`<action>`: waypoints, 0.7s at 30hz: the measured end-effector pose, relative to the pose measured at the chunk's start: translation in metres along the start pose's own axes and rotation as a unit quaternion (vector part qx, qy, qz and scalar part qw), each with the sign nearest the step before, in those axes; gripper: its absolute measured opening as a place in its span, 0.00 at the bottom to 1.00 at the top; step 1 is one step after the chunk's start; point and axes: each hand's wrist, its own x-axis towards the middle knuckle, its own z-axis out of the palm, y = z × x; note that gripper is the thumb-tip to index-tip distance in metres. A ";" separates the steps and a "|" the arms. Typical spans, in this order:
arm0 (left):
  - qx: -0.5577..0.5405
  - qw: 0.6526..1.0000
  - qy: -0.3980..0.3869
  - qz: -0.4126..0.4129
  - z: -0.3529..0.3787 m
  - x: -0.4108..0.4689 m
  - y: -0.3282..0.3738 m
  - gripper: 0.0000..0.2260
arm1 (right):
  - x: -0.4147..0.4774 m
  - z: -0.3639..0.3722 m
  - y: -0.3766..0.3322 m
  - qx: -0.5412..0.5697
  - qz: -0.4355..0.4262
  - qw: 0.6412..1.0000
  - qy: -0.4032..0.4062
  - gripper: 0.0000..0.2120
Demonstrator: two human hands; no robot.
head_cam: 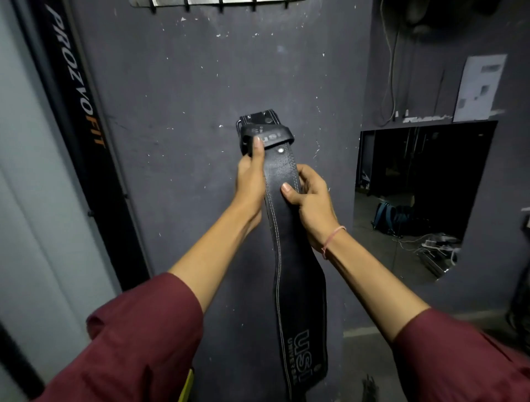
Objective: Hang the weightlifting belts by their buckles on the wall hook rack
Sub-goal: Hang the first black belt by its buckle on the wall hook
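One black leather belt (289, 229) is in both of your hands, held up in front of the dark grey wall (177, 86) with its buckle (259, 117) end uppermost. The metal buckle shows only in part behind a leather loop (269, 135) printed "usi". From there the strap runs down towards you, widens into the back pad and hangs free, with "USI UNIVERSAL" printed near its lower end.

Your left hand (249, 178) grips the belt just under the buckle end, fingers wrapped behind it and the thumb pressed flat on the loop. Your right hand (311, 198) grasps the narrow strap a little lower, thumb on the stitched front face and fingers curled round its right edge. A pink thread bracelet (332, 238) sits on that wrist, and both forearms come out of maroon sleeves (143, 330).

The hook rack (218, 3) is at the very top edge of the view, well above the belt; only its lower edge and several short black hooks show.

To your left a black upright panel (77, 86) reads "PROZVOFIT". To your right a sheet of paper (479, 86) is fixed to the wall beside hanging cables (391, 71). Below it is a dark rectangle (424, 160), either an opening or a mirror, showing a floor with a teal backpack (385, 213).
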 end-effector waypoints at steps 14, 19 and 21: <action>-0.041 0.993 0.046 0.097 0.009 0.002 0.009 0.07 | -0.074 -0.020 0.047 -0.001 0.031 0.999 -0.043 0.11; 0.000 0.995 0.013 0.099 0.010 -0.011 -0.008 0.11 | -0.073 -0.013 0.039 -0.035 0.042 0.998 -0.021 0.16; 0.017 0.994 -0.005 0.109 0.013 -0.016 -0.010 0.09 | -0.042 -0.006 0.013 -0.033 0.007 0.999 0.008 0.17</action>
